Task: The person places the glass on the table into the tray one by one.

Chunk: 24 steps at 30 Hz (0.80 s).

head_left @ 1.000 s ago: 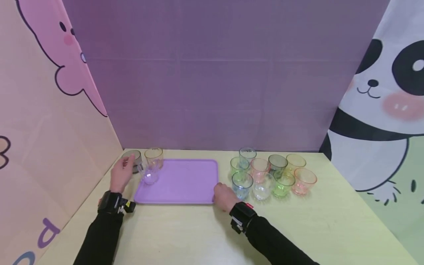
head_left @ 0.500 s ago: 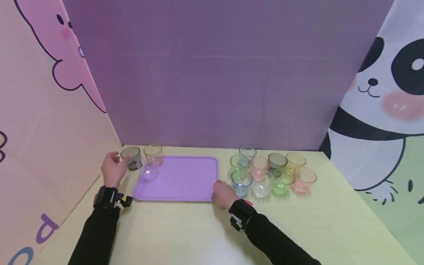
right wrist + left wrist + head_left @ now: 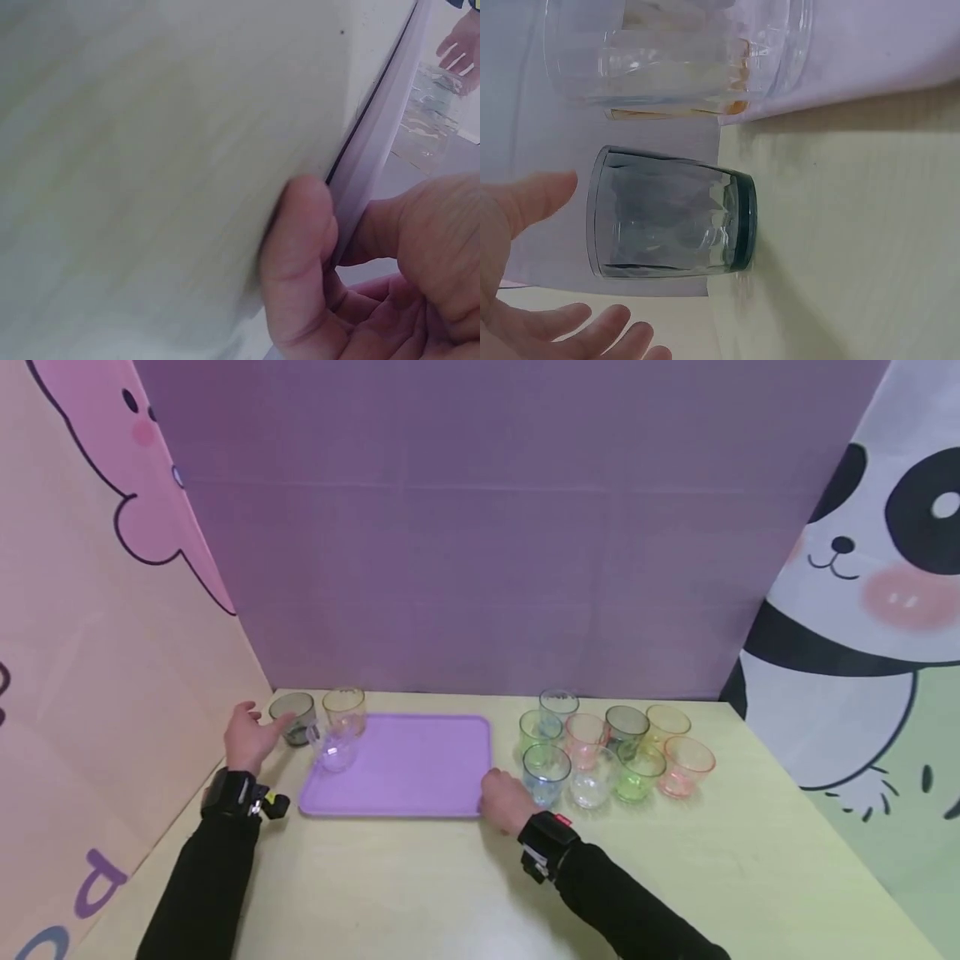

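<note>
A grey-tinted glass stands upright on the table at the far left. My left hand is beside it, thumb and fingers spread apart; in the left wrist view the thumb is clear of the glass's rim. The purple tray lies flat on the table, with a clear glass on its left part. An amber-rimmed glass stands at the tray's back left corner. My right hand pinches the tray's front right edge between thumb and finger, as the right wrist view shows.
Right of the tray stands a group of several tinted glasses, among them a blue one, a green one and a pink one. A purple cloth backdrop closes off the back, and a printed panel borders the left.
My left hand has let go of the grey glass, spread its fingers and drawn away to the left. The right hand stays at the tray's edge. The head view has shifted slightly.
</note>
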Motion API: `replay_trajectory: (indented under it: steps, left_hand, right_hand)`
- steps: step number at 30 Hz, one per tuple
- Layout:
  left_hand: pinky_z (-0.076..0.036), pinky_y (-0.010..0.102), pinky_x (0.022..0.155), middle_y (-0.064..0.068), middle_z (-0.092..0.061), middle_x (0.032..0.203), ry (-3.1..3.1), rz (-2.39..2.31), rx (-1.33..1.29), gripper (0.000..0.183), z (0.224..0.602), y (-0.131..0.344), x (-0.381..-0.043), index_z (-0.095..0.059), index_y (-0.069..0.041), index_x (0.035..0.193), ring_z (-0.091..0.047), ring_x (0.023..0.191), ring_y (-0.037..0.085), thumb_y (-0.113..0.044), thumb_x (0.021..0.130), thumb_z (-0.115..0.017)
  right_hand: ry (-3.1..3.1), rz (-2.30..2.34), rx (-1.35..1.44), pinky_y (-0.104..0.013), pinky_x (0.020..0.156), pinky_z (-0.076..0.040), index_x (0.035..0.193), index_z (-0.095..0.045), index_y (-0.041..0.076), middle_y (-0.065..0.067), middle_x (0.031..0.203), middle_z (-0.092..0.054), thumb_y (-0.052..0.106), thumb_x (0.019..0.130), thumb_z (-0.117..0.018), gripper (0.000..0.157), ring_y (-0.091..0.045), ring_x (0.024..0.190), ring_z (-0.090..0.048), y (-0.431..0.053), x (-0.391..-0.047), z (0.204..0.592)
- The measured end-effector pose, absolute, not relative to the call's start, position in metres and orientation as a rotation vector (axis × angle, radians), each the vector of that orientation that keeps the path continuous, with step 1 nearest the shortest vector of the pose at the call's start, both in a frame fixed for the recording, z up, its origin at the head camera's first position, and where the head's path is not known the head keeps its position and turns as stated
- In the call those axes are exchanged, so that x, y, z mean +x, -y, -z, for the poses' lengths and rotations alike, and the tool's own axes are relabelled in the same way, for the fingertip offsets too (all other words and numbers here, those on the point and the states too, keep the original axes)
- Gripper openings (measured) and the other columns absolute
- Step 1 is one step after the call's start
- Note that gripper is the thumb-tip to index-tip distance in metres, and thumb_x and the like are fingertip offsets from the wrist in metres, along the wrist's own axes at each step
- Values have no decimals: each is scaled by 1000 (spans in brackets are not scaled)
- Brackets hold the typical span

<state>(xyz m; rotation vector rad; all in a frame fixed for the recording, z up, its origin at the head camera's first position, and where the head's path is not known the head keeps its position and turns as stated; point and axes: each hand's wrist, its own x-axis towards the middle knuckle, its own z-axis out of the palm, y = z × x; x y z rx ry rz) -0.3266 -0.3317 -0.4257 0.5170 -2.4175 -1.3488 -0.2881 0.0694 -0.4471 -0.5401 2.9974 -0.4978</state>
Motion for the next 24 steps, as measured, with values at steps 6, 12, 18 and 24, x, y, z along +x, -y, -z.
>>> replay_trajectory:
  steps: [6,12,18,24]
  left_hand:
    - [-35,59,111,37,-31,149,2541,1253,474,102,420,330,-333,-14,9,151,-35,135,51,-43,85,-71]
    - [-33,60,113,39,-27,150,2604,1243,447,103,419,328,-344,-12,12,150,-31,136,54,-39,84,-73]
    - [-31,60,114,39,-26,150,2629,1269,466,99,421,323,-350,-10,13,149,-30,136,54,-34,87,-70]
    - [-33,58,114,37,-30,149,2580,1296,502,93,427,319,-351,-15,13,148,-34,135,52,-32,88,-69]
  right_hand:
    - [-3025,476,-563,-36,59,-56,93,-60,-11,-17,84,-60,6,84,-65,20,-31,69,-62,-70,-287,446]
    - [-3031,464,-571,-36,60,-57,92,-61,-11,-17,85,-60,6,85,-66,19,-30,70,-62,-71,-288,447]
    - [-3013,491,-558,-35,60,-56,96,-60,-11,-17,86,-60,7,85,-66,22,-29,70,-61,-71,-289,448]
    - [-2998,506,-562,-32,57,-54,96,-61,-11,-16,87,-60,6,86,-65,20,-27,69,-60,-71,-290,450]
